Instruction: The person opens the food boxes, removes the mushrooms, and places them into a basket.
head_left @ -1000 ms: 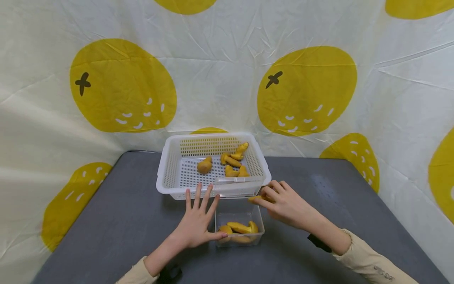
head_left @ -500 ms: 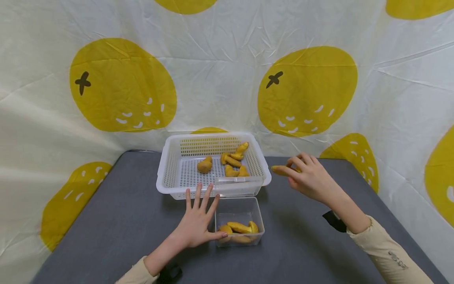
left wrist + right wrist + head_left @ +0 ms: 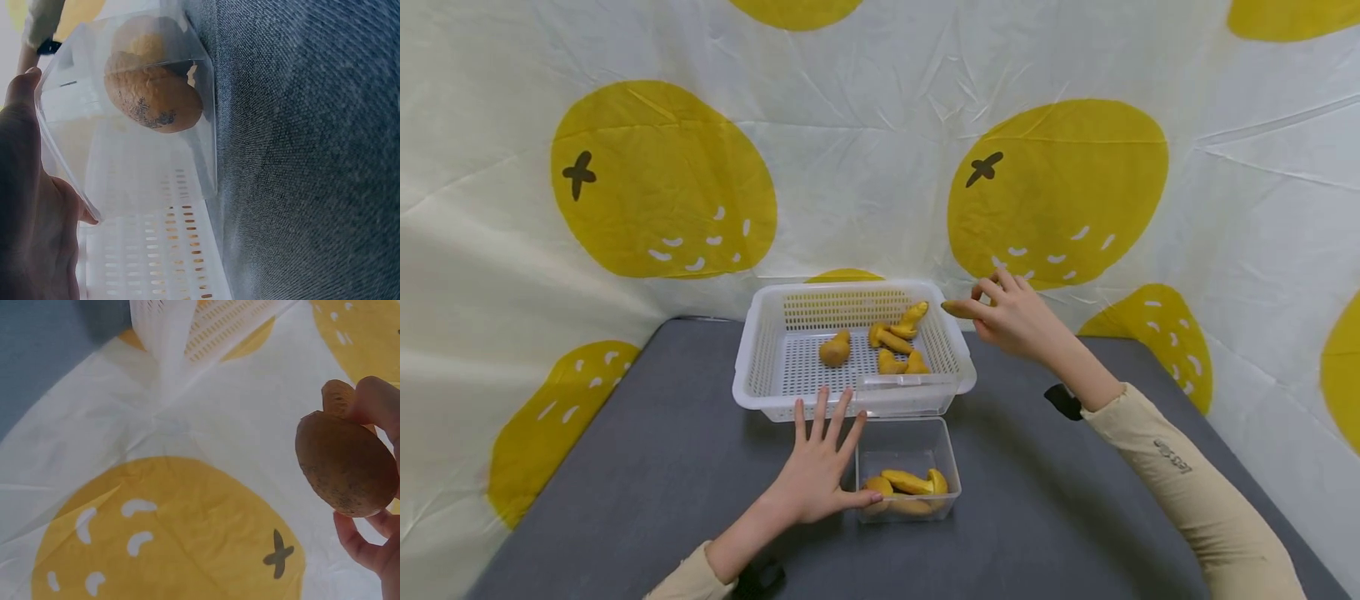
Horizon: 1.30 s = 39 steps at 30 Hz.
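My right hand (image 3: pixel 1011 315) pinches a brown mushroom (image 3: pixel 957 308) (image 3: pixel 342 464) in the air, just past the right rim of the white basket (image 3: pixel 743 367). Several more mushrooms (image 3: pixel 891 340) lie inside that basket. In front of the basket stands a small clear box (image 3: pixel 907 452) (image 3: pixel 144 150) that holds a few mushrooms (image 3: pixel 906 483). Flat on the grey table, my left hand (image 3: pixel 820 467) lies with fingers spread, and its thumb touches the box's left wall.
The grey table (image 3: pixel 625 483) is enclosed at the back and both sides by a white cloth with big yellow fruit prints (image 3: pixel 662 179). The basket's corner (image 3: pixel 169 331) shows at the top of the right wrist view.
My right hand lifted the mushroom from beside the clear box, swung out to the right, then up and back toward the basket's right rim. The left hand stayed still.
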Tool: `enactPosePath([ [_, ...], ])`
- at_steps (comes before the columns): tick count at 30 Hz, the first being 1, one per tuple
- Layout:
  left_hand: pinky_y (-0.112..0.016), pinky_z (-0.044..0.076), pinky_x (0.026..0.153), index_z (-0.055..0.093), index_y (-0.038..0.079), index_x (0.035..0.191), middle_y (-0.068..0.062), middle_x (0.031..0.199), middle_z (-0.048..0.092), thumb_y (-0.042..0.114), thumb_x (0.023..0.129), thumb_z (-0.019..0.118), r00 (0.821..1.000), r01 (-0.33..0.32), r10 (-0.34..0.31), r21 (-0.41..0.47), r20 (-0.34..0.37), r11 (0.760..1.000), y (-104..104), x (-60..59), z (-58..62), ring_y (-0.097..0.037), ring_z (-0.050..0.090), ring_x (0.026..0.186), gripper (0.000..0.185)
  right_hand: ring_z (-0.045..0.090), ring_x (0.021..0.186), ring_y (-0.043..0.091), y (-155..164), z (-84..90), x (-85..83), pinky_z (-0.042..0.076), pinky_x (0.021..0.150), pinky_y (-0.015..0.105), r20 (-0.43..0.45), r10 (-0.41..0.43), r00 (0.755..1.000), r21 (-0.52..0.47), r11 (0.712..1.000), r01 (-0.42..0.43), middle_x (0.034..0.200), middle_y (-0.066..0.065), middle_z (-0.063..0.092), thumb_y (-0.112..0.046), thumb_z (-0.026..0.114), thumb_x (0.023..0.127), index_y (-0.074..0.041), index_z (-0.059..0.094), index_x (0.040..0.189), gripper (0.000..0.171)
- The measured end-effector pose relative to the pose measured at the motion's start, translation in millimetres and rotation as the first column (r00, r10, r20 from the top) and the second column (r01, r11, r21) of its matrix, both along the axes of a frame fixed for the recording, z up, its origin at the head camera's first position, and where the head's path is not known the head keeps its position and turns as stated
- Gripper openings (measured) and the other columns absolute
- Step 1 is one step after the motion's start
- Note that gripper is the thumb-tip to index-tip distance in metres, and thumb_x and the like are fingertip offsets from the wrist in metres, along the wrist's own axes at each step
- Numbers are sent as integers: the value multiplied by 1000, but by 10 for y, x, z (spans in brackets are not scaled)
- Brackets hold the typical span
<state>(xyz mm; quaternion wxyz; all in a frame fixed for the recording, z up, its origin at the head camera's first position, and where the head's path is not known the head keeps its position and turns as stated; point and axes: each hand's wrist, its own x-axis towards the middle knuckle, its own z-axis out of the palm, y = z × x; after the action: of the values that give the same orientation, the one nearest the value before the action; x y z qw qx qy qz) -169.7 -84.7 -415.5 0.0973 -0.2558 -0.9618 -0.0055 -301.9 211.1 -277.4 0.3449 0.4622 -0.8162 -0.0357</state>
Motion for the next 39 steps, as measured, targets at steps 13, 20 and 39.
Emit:
enactPosePath([
  [13, -66, 1, 101, 9, 20, 145, -11, 150, -14, 82, 69, 32, 1000, 0, 0, -3, -21, 1000, 6, 18, 8, -39, -13, 136, 101, 44, 80, 28, -494, 9, -472, 36, 59, 35, -55, 66, 996, 81, 995, -62, 86, 9, 54, -10, 66, 75, -20, 59, 103, 30],
  [20, -66, 0, 101, 9, 20, 145, -10, 150, -16, 82, 69, 32, 1000, 0, 0, 1, -21, 1000, 3, 22, 1, -40, -10, 136, 101, 40, 77, 25, -754, -53, -658, 33, 63, 35, -88, 93, 992, 117, 990, -82, 84, 8, 54, -11, 65, 77, -21, 58, 104, 29],
  [39, -67, 3, 100, 8, 19, 145, -13, 151, -10, 83, 69, 30, 999, -8, 7, -29, -38, 1000, 4, 5, -8, -39, -15, 135, 102, 43, 80, 24, -1083, -182, -782, 36, 66, 33, -76, 82, 994, 200, 978, -65, 90, 6, 54, -15, 62, 82, -23, 60, 107, 26],
])
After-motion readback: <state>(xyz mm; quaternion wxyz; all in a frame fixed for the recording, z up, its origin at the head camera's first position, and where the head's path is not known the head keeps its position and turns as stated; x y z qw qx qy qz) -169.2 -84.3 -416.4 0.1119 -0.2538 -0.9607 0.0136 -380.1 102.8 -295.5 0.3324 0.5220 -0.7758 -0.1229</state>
